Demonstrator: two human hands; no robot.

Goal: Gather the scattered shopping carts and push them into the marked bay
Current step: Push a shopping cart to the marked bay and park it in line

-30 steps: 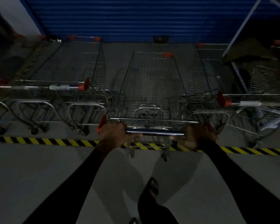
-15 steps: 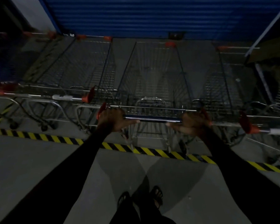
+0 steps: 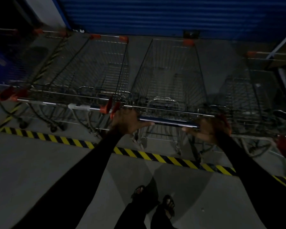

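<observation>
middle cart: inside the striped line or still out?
Inside. The middle cart has its wheels and basket beyond the yellow-black striped line, level with the left cart.

Your single head-worn wide-angle camera looks forward and steeply down, close above the grey concrete floor [image 3: 40,171], facing the blue corrugated roller shutter [image 3: 155,15] beyond.

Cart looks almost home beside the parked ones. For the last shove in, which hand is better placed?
Probably neither alone: left hand and right hand grip opposite ends of the cart handle, so both together would push straight.
</observation>
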